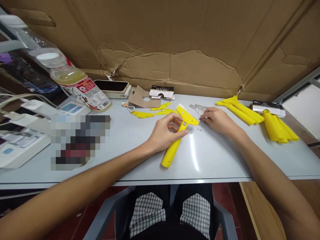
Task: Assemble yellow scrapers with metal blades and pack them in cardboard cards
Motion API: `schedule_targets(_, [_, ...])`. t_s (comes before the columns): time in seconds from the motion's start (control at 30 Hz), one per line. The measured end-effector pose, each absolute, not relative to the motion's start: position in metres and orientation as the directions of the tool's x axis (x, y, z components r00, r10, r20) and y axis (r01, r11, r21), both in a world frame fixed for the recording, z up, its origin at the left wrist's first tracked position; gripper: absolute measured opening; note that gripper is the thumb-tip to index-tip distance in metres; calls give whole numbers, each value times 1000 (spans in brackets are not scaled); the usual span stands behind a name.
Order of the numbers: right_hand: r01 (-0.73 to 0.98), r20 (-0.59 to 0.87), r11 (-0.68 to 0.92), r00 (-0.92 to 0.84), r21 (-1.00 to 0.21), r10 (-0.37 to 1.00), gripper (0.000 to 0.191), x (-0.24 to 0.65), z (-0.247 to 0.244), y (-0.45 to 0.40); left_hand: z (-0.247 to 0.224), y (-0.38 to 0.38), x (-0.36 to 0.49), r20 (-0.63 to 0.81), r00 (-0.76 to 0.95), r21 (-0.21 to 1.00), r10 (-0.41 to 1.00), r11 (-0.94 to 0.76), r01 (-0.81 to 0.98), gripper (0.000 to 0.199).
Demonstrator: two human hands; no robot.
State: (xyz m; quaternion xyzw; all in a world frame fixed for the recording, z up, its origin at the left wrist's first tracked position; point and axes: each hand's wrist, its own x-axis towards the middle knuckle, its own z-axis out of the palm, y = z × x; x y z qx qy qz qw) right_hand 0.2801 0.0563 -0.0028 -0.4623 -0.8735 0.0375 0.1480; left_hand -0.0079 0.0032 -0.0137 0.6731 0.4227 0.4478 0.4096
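Left hand (165,133) grips a yellow scraper (178,137) by its handle; right hand (217,120), fingers curled, pinches at small screws (200,125).

A pale grey table (225,160) is backed by creased brown cardboard sheets (175,43). A light glare is reflected on the tabletop. Red floor (225,193) is seen beneath.

Grey table (225,160) with yellow scrapers (252,115)

Glossy yellow plastic scraper (178,136)
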Motion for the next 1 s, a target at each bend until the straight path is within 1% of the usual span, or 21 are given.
schedule_targets(0.2, [823, 195, 536, -503, -190, 842, 17, 280, -1, 54, -15, 4, -8, 269, 243, 924, 932, -321, 208, 37])
schedule_targets(0.33, [810, 242, 546, -498, -214, 833, 14, 279, -3, 53, -14, 4, -7, 274, 245, 923, 930, -326, 206, 36])
schedule_targets(0.4, [783, 317, 557, -472, -278, 822, 12, 276, -1, 52, -12, 2, -7, 278, 248, 918, 928, -333, 216, 32])
schedule_targets(0.47, [715, 408, 575, -423, -399, 809, 10, 271, 3, 49, -10, -1, -7, 275, 258, 911, 926, -336, 237, 29])
schedule_targets(0.53, [604, 467, 596, -379, -529, 799, 10, 263, 7, 44, -8, -5, -7, 271, 273, 906, 923, -341, 251, 28])
schedule_targets(0.6, [502, 475, 606, -377, -616, 795, 10, 254, 10, 38, -7, -8, -6, 276, 282, 904, 919, -348, 248, 29])
schedule_targets(0.67, [431, 467, 611, -399, -664, 789, 10, 246, 12, 31, -7, -10, -6, 286, 279, 904, 917, -355, 239, 31])
schedule_targets(0.77, [398, 452, 620, -440, -676, 776, 8, 240, 12, 24, -8, -11, -6, 306, 274, 901, 912, -371, 227, 35])
schedule_targets(0.93, [430, 444, 635, -467, -642, 765, 6, 240, 12, 22, -9, -10, -6, 333, 283, 887, 899, -401, 229, 41])
schedule_targets(1.0, [420, 429, 611, -453, -671, 782, 4, 239, 11, 22, -10, -10, -6, 340, 284, 884, 896, -408, 229, 42])
